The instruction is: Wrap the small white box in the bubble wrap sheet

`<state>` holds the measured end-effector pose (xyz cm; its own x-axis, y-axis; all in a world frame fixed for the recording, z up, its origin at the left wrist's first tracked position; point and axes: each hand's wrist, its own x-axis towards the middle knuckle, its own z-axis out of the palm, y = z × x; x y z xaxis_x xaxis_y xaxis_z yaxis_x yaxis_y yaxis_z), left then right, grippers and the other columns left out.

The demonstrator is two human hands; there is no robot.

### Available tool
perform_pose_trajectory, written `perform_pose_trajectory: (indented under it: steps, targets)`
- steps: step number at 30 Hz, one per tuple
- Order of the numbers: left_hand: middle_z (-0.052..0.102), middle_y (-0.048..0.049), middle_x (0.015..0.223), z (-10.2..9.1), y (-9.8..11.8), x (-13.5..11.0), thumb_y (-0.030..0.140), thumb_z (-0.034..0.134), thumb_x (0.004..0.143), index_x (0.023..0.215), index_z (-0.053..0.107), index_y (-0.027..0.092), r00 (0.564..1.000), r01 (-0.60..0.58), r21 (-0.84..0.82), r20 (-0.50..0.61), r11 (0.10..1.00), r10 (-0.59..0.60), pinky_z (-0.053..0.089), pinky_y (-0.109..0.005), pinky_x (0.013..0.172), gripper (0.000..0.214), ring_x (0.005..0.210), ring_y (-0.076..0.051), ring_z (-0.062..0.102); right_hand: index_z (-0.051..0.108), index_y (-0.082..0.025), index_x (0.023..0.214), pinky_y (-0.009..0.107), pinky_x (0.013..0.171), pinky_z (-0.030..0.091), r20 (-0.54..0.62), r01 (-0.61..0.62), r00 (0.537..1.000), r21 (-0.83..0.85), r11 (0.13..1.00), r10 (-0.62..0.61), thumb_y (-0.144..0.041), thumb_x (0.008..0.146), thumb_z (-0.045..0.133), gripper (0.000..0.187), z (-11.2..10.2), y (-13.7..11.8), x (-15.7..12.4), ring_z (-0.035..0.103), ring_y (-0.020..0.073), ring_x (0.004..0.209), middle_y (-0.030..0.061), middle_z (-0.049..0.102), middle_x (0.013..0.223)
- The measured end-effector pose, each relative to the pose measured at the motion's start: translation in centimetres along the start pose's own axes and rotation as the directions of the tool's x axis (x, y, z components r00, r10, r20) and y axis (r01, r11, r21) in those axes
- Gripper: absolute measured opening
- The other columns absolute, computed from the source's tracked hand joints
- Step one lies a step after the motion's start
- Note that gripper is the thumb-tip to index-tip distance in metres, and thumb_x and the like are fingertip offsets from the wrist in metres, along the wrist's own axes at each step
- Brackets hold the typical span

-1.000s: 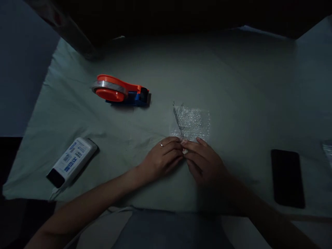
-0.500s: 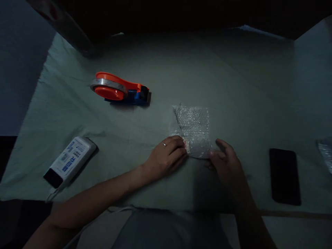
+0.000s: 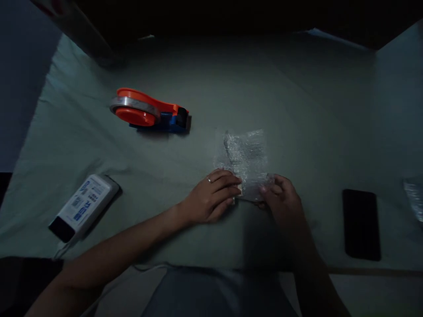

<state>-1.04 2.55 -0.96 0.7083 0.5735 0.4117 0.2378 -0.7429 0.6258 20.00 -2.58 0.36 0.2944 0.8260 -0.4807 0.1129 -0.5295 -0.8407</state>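
Note:
A sheet of clear bubble wrap [image 3: 247,154] lies on the cloth in front of me, with its upper left part creased. My left hand [image 3: 213,193], a ring on one finger, rests at its lower left with fingers together over a small pale item [image 3: 240,187]. Most of that item is hidden under the fingertips, so its kind cannot be made out. At the lower right corner of the wrap, my right hand [image 3: 280,193] pinches the edge between thumb and fingers.
An orange and blue tape dispenser [image 3: 150,110] stands at the upper left. A white power bank-like device [image 3: 84,204] with a cable lies at the left. To the right is a black phone [image 3: 361,224]. Crinkled clear plastic [image 3: 414,198] shows at the right edge. Pale green cloth [image 3: 313,110] covers the table.
My right hand has moved slightly left and closed on the wrap's lower right corner, lifting it a little. My left fingers have slid further right over the small pale item.

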Motion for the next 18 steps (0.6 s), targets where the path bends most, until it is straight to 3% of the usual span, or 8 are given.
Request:
perform_pose_trajectory:
  steps: [3,6,9,13,18]
  targets:
    - [0.062,-0.0154,0.114,0.2,-0.4,0.1,0.013,0.048,0.088,0.108,0.056,0.012,1.000,-0.015,-0.040,-0.008,0.999,0.014,0.047,-0.045,0.099,0.023,0.114,-0.024,0.053,0.054,-0.019,0.107,0.022,0.042,0.043,-0.042,-0.030,0.999,0.025,0.999,0.031,-0.041,0.067,0.069,0.049,0.9,-0.5,0.1,0.052,0.0100,0.047,-0.0021,0.064,0.069]
    - [0.062,-0.0150,0.113,0.4,-0.5,0.1,0.013,0.049,0.088,0.109,0.056,0.012,1.000,-0.011,-0.031,-0.009,0.999,0.011,0.048,-0.045,0.099,0.022,0.115,-0.024,0.053,0.060,-0.018,0.081,0.020,0.040,0.037,-0.038,-0.055,0.998,0.022,0.998,0.055,-0.037,0.065,0.068,0.026,1.4,-1.1,-0.1,0.046,0.0084,0.045,-0.0044,0.056,0.056]
    - [0.061,-0.0149,0.115,0.6,-0.5,0.0,0.014,0.050,0.089,0.111,0.055,0.013,1.000,-0.006,-0.012,-0.012,1.000,0.006,0.048,-0.046,0.099,0.023,0.116,-0.024,0.053,0.055,-0.019,0.068,0.018,0.036,0.031,-0.025,-0.065,0.997,0.075,0.995,0.067,-0.036,0.065,0.068,0.022,1.9,-1.5,-0.4,0.040,0.0069,0.042,-0.0065,0.047,0.050]
    - [0.062,-0.0151,0.115,0.8,-0.3,-0.2,0.014,0.050,0.089,0.111,0.055,0.012,1.000,-0.018,0.020,-0.025,1.000,0.019,0.047,-0.045,0.100,0.023,0.118,-0.024,0.053,0.056,-0.019,0.072,0.018,0.035,0.032,0.030,-0.091,0.996,0.171,0.981,0.087,-0.039,0.065,0.069,0.024,3.0,-1.8,-0.7,0.041,0.0069,0.042,-0.0063,0.050,0.053]
    - [0.061,-0.0137,0.117,1.0,-0.2,-0.4,0.016,0.047,0.091,0.113,0.055,0.014,1.000,-0.008,0.042,-0.018,0.999,0.009,0.044,-0.048,0.103,0.024,0.125,-0.025,0.048,0.063,-0.018,0.080,0.018,0.037,0.035,0.079,0.000,0.997,0.145,0.989,-0.012,-0.038,0.067,0.067,0.024,3.9,-2.4,-1.2,0.044,0.0072,0.042,-0.0038,0.055,0.055]
